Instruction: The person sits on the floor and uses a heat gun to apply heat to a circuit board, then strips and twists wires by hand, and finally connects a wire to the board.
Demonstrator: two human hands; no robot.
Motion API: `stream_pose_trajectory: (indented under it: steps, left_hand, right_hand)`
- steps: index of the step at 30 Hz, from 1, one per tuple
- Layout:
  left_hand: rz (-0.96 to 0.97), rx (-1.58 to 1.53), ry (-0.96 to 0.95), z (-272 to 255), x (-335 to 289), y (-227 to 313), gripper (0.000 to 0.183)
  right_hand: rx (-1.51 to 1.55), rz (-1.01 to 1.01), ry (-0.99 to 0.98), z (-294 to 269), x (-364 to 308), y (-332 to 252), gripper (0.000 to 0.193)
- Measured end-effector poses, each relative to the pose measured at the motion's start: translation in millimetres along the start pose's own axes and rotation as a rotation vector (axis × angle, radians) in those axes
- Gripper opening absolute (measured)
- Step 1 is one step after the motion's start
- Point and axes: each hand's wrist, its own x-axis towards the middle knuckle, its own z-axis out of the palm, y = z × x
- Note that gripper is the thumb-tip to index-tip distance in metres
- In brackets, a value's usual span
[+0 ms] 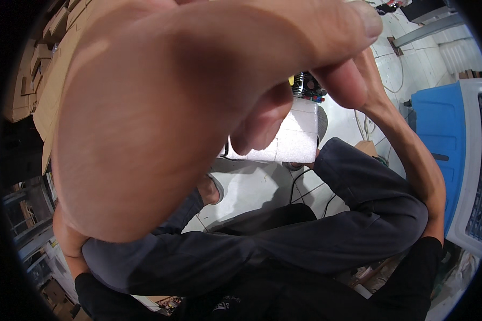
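My left hand (198, 80) is raised very close to the camera and covers most of the upper left and centre. Its thumb stretches right, while loosely bent fingertips hang below, apart from the thumb; I see nothing held between them. My right hand (365, 80) lies behind that thumb, so mainly its wrist side shows and its fingers are largely hidden. Beyond the hands a white, foam-like slab (300, 139) is partly covered. Small dark and coloured items (308, 88) lie past its far edge, too hidden to name.
My legs in dark trousers (305, 235) are bent across the lower middle. A blue and white grilled unit (439, 144) stands on the right. Cardboard boxes (51, 96) line the left. Cables (365, 123) run over the white tiled floor (241, 198), and a metal leg (426, 33) is at far right.
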Motion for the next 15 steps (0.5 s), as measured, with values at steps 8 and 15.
stream_pose_trajectory:
  steps: [8, 15]
  left_hand:
    - [-0.040, 0.000, -0.018, 3.1, 4.8, 5.7, 0.032]
    - [0.029, 0.063, 0.013, 12.0, 3.9, -4.3, 0.030]
  right_hand:
    - [-0.013, 0.046, -0.018, -10.3, 2.2, 7.3, 0.020]
    - [-0.153, 0.179, -0.077, -10.1, 2.4, -2.6, 0.026]
